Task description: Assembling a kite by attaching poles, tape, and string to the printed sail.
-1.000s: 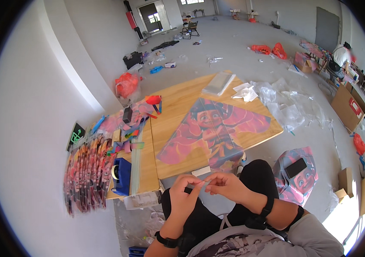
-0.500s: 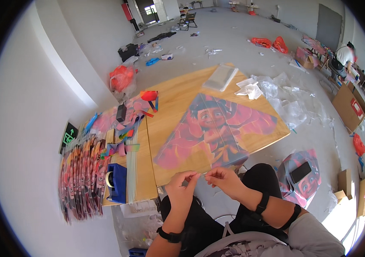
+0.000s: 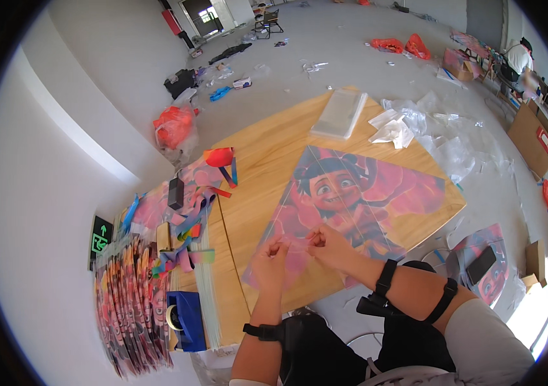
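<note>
Sheet (image 3: 325, 193), wing-shaped, printed with a big-eyed cartoon figure: lying flat on the wooden counter (image 3: 258, 151), face up, thin straight lines running across it. Holding left hand (image 3: 269, 265) over the sheet's lower left part, pinching thumb and forefinger together. Holding right hand (image 3: 329, 247) over the sheet's lower middle, just beside the left one, also pinching, fingertips facing across a narrow gap. Cannot tell what, if anything, either hand is gripping: too small and faint. Cannot tell either whether they're touching the sheet.

Beyond the sheet's top edge: clear plastic stack (image 3: 340, 114) lying flat. Beyond its upper right: crumpled white wrap (image 3: 393, 132) sitting near the counter edge. Past its right side: loose clear plastic (image 3: 457, 157) spreading on the floor. Right of the sheet, lower: phone (image 3: 482, 265) resting on another printed piece (image 3: 496, 283).

Left of the sheet: pale rods (image 3: 210, 315) lying in a bundle, coloured ribbons (image 3: 198, 257) tangling, small black box (image 3: 175, 194) standing. Lower left of it: blue tape dispenser (image 3: 188, 321). Farthest left of it: printed pieces (image 3: 129, 302), packed in a row.
</note>
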`<state>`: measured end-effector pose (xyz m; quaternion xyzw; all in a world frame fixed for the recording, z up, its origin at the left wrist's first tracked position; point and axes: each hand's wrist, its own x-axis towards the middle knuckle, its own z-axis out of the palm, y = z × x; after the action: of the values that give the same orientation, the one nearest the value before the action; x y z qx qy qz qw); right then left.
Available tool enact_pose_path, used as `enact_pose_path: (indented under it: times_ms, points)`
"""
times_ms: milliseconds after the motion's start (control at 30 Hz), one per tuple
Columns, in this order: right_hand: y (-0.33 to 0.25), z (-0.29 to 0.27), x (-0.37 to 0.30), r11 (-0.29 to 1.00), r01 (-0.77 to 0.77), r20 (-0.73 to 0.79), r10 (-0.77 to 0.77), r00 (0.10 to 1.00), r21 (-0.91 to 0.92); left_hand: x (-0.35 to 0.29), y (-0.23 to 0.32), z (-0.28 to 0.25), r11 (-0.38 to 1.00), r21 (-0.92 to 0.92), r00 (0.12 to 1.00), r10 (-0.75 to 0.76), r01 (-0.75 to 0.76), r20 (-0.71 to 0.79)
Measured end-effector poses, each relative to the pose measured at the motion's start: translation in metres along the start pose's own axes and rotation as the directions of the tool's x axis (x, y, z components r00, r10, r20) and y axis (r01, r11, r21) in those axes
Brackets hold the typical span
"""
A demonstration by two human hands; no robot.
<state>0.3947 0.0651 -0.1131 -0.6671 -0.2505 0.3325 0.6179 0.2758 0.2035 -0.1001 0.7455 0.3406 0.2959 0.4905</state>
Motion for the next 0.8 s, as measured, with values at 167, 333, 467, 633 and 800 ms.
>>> enact_pose_path:
  times_ms: [167, 333, 467, 633, 800]
  points:
    - [-0.001, 0.004, 0.062, 0.992, -0.043, -0.086, 0.034, 0.996, -0.116, 0.067, -0.016, 0.016, 1.000, -0.004, 0.999, 0.012, -0.011, 0.053]
    - [0.009, 0.009, 0.112, 0.958, -0.029, -0.188, -0.026, 0.982, -0.285, 0.117, -0.059, 0.029, 0.933, 0.332, 0.988, 0.153, -0.139, -0.015]
    - [0.004, 0.011, 0.131, 0.920, -0.061, -0.215, -0.025, 0.976, -0.386, 0.136, -0.081, 0.039, 0.902, 0.358, 0.962, 0.270, -0.243, -0.027]
    - [0.011, 0.016, 0.145, 0.846, -0.166, -0.293, 0.012, 0.956, -0.507, 0.143, -0.086, 0.048, 0.920, 0.357, 0.983, 0.181, -0.159, -0.027]
    - [-0.001, 0.022, 0.140, 0.790, -0.223, -0.307, 0.047, 0.951, -0.571, 0.143, -0.085, 0.048, 0.887, 0.448, 0.989, 0.141, -0.110, -0.036]
